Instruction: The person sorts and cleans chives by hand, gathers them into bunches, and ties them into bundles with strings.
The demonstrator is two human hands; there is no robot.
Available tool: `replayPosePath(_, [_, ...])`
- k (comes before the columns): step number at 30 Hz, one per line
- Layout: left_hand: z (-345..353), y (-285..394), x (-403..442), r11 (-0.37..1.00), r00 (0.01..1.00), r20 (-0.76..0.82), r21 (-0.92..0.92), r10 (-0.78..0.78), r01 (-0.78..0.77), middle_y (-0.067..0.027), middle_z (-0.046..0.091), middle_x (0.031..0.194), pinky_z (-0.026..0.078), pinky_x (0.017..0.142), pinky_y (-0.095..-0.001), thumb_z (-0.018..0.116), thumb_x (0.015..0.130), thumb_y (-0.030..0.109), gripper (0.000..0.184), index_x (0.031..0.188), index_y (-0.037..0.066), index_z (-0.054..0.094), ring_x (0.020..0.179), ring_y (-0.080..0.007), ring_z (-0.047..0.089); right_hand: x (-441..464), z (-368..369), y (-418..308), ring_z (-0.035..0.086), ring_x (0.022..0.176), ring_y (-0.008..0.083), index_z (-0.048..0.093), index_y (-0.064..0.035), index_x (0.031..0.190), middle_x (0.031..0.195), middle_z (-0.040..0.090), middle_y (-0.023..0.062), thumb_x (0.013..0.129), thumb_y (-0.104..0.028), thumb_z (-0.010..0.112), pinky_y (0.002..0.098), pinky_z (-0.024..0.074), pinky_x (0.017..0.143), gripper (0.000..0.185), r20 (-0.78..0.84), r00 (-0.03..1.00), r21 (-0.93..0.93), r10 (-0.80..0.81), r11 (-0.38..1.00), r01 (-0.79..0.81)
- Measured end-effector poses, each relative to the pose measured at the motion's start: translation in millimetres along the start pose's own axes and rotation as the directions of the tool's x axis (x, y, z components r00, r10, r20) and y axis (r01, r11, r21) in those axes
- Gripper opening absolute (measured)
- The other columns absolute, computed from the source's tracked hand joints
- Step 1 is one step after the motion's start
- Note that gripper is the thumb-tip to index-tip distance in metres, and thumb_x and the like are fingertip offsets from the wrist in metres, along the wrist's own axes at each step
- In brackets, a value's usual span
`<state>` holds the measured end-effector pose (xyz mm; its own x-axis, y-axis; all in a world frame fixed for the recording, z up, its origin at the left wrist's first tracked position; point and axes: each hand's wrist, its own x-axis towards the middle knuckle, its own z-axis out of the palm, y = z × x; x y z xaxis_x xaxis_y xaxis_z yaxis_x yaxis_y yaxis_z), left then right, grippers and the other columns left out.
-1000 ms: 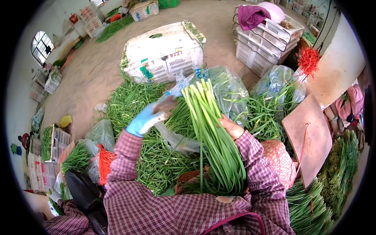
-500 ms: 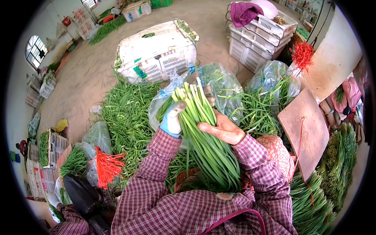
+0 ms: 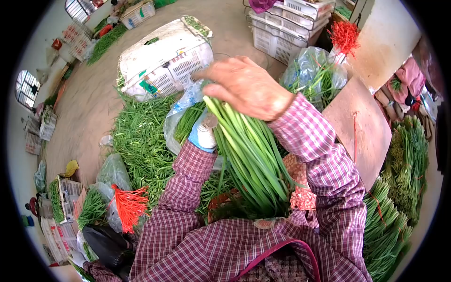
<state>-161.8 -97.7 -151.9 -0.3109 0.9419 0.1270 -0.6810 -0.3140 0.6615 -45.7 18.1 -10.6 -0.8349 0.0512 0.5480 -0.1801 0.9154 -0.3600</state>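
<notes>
A thick bunch of green chives [image 3: 253,157] slants over my lap, its pale stem ends up and its leaf tips toward my body. My left hand [image 3: 205,132], in a white and blue glove or wrap, grips the bunch along its left side near the pale ends. My bare right hand [image 3: 249,89] passes over the top of the bunch, thumb and fingers apart and slightly blurred; nothing shows between them. It covers some of the stem ends. Behind my left hand lies a clear plastic bag [image 3: 176,120] with more green stems.
Loose green leaves [image 3: 145,141] are heaped on the floor ahead. A covered white crate [image 3: 164,56] and stacked white crates [image 3: 282,35] stand beyond. Red ties hang in a left bundle [image 3: 128,207] and right bundle [image 3: 344,36]. A board [image 3: 359,127] leans near tied chives [image 3: 383,225] at right.
My right hand has left the side of the bunch and moved up over its pale ends. My left hand keeps its hold. The view has shifted slightly.
</notes>
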Motion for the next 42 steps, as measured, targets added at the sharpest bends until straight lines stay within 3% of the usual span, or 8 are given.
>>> replayPosePath(3, [31,6,-6,1.0,1.0,0.022,0.006,-0.011,0.01,-0.0113,0.057,0.12,0.053,0.09,-0.0353,0.08,0.07,0.03,0.078,0.133,0.002,0.041,0.108,-0.023,0.059,-2,8,1,0.051,0.114,0.0325,0.046,-0.0115,0.135,0.12,0.057,0.0141,0.098,-0.045,0.037,0.0446,0.0358,0.102,0.05,0.251,0.959,-0.238,0.135,0.968,-0.074])
replayPosePath(10, [76,86,23,0.984,0.992,0.057,0.134,0.111,-0.118,-0.0056,0.062,0.086,0.057,0.072,-0.0371,0.071,0.074,0.026,0.049,0.114,0.005,0.052,0.077,-0.0204,0.063,-14,1,15,0.043,0.126,0.0343,0.008,-0.0118,0.149,0.141,0.036,0.0237,0.081,-0.054,0.066,0.0446,0.0436,0.1,0.099,0.175,0.957,0.646,0.231,0.707,-0.289])
replayPosePath(14, [69,160,49,0.871,0.897,0.22,0.237,0.383,-0.43,-0.0014,0.059,0.079,0.049,0.081,-0.0416,0.071,0.074,0.021,0.039,0.106,0.008,0.053,0.072,-0.0177,0.059,-46,39,19,0.023,0.138,0.0369,0.004,-0.0006,0.147,0.148,0.021,0.0275,0.075,-0.032,0.075,0.0483,0.0182,0.115,0.106,0.276,0.951,0.617,0.139,0.733,-0.286])
replayPosePath(18, [57,226,50,0.809,0.803,0.307,0.146,0.51,-0.57,-0.0025,0.056,0.079,0.042,0.091,-0.0435,0.066,0.077,0.016,0.033,0.106,0.006,0.053,0.077,-0.0187,0.055,-110,68,48,0.065,0.081,0.038,0.021,-0.0182,0.144,0.098,0.066,0.0231,0.076,-0.02,0.067,0.044,0.0517,0.084,0.082,0.201,0.887,0.208,0.416,0.867,-0.453])
replayPosePath(24, [36,270,45,0.708,0.741,0.28,0.227,0.61,-0.669,-0.0032,0.053,0.082,0.037,0.099,-0.0494,0.066,0.077,0.013,0.038,0.111,0.006,0.052,0.08,-0.021,0.051,-164,47,99,0.064,0.097,0.0272,0.044,-0.0137,0.136,0.111,0.065,0.0111,0.088,-0.025,0.063,0.0403,0.0504,0.091,0.054,0.396,0.295,-0.434,0.869,0.461,-0.774])
replayPosePath(30, [87,220,44,0.174,0.687,0.152,0.908,0.71,-0.38,-0.0114,0.066,0.094,0.055,0.083,-0.0352,0.075,0.072,0.014,0.041,0.11,0.005,0.059,0.088,-0.0192,0.065,-123,6,88,0.053,0.117,0.0313,0.03,-0.0048,0.143,0.128,0.053,0.0202,0.073,-0.043,0.077,0.0414,0.0423,0.101,0.093,-0.142,0.805,0.218,0.576,0.812,-0.542])
replayPosePath(37, [155,65,56,-0.82,0.59,0.8,0.409,0.112,-0.4,0.0028,0.056,0.082,0.048,0.062,-0.0283,0.071,0.06,0.022,0.036,0.093,0.023,0.06,0.074,-0.0136,0.058,-45,60,51,0.037,0.132,0.0294,0.013,-0.0102,0.148,0.144,0.035,0.0187,0.081,-0.033,0.071,0.0439,0.0311,0.11,0.092,-0.134,0.936,0.468,0.326,0.853,-0.23])
replayPosePath(42, [172,5,43,-0.65,0.498,0.862,0.43,0.09,-0.626,-0.0011,0.049,0.08,0.046,0.066,-0.0357,0.06,0.074,0.024,0.018,0.09,0.017,0.055,0.077,-0.019,0.055,-54,96,81,0.047,0.123,0.0265,0.025,-0.0072,0.143,0.134,0.046,0.0165,0.09,-0.034,0.059,0.0395,0.0423,0.1,0.068,-0.309,0.933,0.222,0.184,0.968,-0.117])
